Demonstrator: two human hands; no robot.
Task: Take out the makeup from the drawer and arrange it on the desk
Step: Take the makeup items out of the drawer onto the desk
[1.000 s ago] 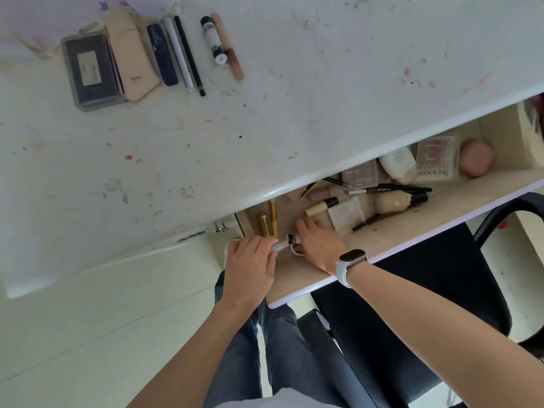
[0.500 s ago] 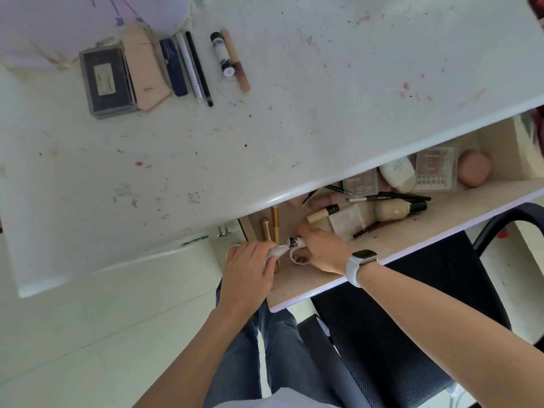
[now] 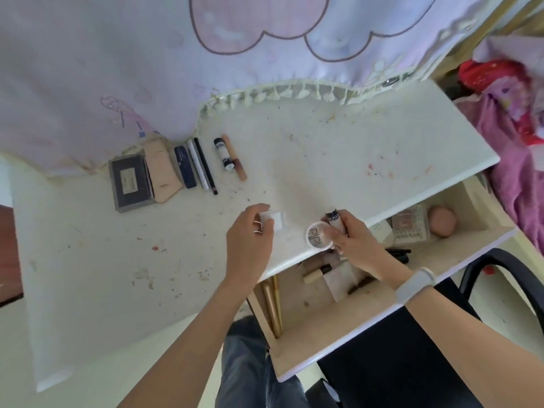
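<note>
Makeup already lined up at the bench's far left suggests a tidy row in progress; the left hand grips a small white container above the bench, the right hand clutches a round jar and a dark-capped tube, likely next to join. The open drawer holds more.

Stained white desk, makeup row at back-left
</note>
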